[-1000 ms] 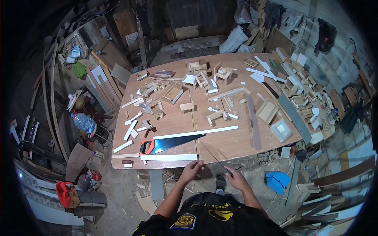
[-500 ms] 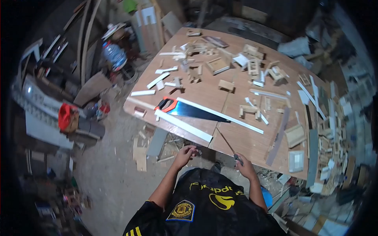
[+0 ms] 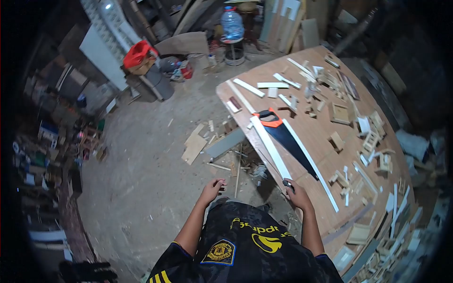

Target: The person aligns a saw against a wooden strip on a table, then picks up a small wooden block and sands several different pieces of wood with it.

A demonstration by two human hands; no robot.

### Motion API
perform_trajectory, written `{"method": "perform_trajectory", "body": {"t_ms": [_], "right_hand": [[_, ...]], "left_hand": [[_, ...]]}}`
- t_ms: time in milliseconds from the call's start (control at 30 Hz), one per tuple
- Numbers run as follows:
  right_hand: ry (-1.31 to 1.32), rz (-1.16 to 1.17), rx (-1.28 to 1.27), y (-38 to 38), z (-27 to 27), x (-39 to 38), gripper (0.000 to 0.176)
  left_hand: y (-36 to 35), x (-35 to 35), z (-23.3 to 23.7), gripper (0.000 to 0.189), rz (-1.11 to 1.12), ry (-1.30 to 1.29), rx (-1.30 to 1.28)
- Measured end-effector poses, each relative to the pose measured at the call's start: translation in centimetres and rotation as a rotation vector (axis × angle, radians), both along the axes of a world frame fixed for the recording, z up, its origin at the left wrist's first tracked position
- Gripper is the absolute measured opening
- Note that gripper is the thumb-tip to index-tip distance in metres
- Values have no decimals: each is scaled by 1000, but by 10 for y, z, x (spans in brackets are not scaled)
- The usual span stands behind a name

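My right hand (image 3: 298, 197) is closed around the dark handle of a thin tool (image 3: 288, 185) by the table's near edge; a narrow shaft points up and left. My left hand (image 3: 214, 189) hangs over the floor, its fingers loosely curled and apart, with nothing in them. A long white strip (image 3: 271, 147) lies close to the right hand. Beside it rest a handsaw (image 3: 289, 144) with an orange and black handle and a narrower white strip (image 3: 312, 166).
The wooden table (image 3: 243, 81) bears small wooden pieces, including a tray-like box (image 3: 340, 113). Offcuts (image 3: 194, 147) and a grey board (image 3: 225, 144) lie on the floor. A water bottle (image 3: 232, 24) and a red bag (image 3: 138, 54) stand farther back.
The view has turned left, so the table appears farther right and rotated. The right hand still holds the tool, now nearer the long white strip. The left hand remains empty.
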State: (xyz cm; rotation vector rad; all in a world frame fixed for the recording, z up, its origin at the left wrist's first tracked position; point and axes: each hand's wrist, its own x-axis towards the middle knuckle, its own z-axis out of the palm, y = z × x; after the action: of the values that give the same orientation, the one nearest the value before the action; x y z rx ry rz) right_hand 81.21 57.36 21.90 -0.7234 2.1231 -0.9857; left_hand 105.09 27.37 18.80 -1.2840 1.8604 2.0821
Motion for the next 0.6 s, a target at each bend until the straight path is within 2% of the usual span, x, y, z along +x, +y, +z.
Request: {"method": "perform_trajectory", "body": {"t_ms": [67,167,200,300,367,433,467,500,600], "right_hand": [[11,10,58,-27,10,0,39],[-36,48,-10,-59,-2,5,38],[24,74,-81,-72,-5,11,38],[-15,79,-40,-111,-7,30,38],[-47,97,-95,-136,-33,48,38],[57,217,-197,-168,-64,59,39],[-88,231,-17,-192,-35,71,39],[-121,264,25,-214,-32,82,39],[-12,439,-3,-281,-25,106,40]], "left_hand": [[-13,16,-7,32,73,4,3],[-41,28,-20,32,90,57,-6],[-51,29,-18,32,58,50,-34],[-90,39,-16,32,1,73,-112],[-122,47,-3,33,-7,43,-84],[-156,60,3,33,51,73,-106],[-171,69,5,33,77,83,-124],[-186,80,9,33,117,85,-120],[-219,126,11,34,231,106,-120]]}}
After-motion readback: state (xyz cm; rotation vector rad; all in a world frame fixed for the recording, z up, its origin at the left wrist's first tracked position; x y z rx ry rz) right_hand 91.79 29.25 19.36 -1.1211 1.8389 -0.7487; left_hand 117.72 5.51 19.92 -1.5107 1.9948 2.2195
